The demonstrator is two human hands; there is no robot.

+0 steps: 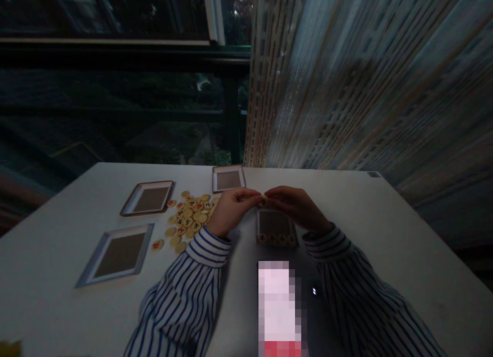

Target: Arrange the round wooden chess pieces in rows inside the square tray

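A small round xiangqi piece (pixel 264 200) is pinched at the fingertips of both hands, above the far edge of a shallow tray. My left hand (pixel 233 208) closes on it from the left and my right hand (pixel 298 208) from the right. Directly under them lies the tray (pixel 275 222), its dark base showing, with several xiangqi pieces (pixel 277 239) lined up along its near edge. Left of my left hand spreads a loose pile of pale xiangqi pieces (pixel 188 213) with red or black characters; my hand and sleeve cover part of it.
Other shallow trays lie on the white table: one at the back (pixel 228 179), one at back left (pixel 150 198), one at front left (pixel 119 254). A lit, pixelated screen (pixel 277 305) lies between my forearms. Behind the table are a railing and a striped curtain (pixel 327 79).
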